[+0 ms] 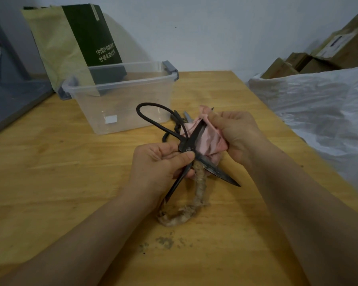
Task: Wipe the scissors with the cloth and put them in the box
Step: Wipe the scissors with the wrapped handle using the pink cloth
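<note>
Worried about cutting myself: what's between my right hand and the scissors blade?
The pink cloth, bunched in the right hand, lies between that hand and the upper blade of the scissors, as the head view shows.

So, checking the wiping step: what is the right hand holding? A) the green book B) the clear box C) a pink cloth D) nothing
C: the right hand pinches the pink cloth against a blade of the scissors, which the left hand grips near the pivot.
</note>
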A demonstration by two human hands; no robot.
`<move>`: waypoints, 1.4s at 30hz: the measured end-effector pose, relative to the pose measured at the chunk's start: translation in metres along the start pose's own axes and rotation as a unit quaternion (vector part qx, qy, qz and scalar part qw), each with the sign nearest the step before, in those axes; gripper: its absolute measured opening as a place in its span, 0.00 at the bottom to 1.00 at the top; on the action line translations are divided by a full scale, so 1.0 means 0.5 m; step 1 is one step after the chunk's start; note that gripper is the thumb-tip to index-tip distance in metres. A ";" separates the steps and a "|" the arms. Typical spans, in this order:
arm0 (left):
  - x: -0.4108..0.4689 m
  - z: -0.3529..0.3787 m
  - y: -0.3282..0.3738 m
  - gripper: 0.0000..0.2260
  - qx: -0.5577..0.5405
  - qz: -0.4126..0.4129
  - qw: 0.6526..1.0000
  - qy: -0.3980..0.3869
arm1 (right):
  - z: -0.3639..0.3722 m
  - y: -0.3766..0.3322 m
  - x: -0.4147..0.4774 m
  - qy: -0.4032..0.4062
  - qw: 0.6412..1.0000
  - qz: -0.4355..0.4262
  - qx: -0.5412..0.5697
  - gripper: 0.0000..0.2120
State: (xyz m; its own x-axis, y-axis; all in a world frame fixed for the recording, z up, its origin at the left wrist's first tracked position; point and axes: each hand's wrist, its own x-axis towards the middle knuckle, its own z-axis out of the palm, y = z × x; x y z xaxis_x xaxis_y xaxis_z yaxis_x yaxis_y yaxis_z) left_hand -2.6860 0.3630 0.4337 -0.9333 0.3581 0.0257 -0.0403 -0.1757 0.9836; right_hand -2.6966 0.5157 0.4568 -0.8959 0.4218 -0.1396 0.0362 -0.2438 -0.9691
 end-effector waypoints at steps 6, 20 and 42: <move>-0.001 -0.005 0.003 0.05 0.003 0.007 1.000 -0.001 | 0.007 0.005 0.000 -0.001 1.000 0.012 0.012 0.06; -0.002 -0.004 0.007 0.07 0.006 0.010 1.000 0.002 | 0.009 0.006 0.005 0.023 1.000 -0.005 0.010 0.07; -0.003 0.000 0.007 0.06 0.026 -0.017 1.000 -0.005 | -0.032 0.013 0.057 0.149 0.983 0.015 0.105 0.12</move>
State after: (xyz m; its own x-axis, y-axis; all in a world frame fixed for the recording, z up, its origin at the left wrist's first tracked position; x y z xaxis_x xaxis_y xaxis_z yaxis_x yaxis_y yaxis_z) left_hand -2.6845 0.3618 0.4369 -0.9283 0.3719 -0.0055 -0.0525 -0.1164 0.9918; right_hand -2.7146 0.5401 0.4434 -0.7256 0.6407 -0.2511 -0.0591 -0.4215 -0.9049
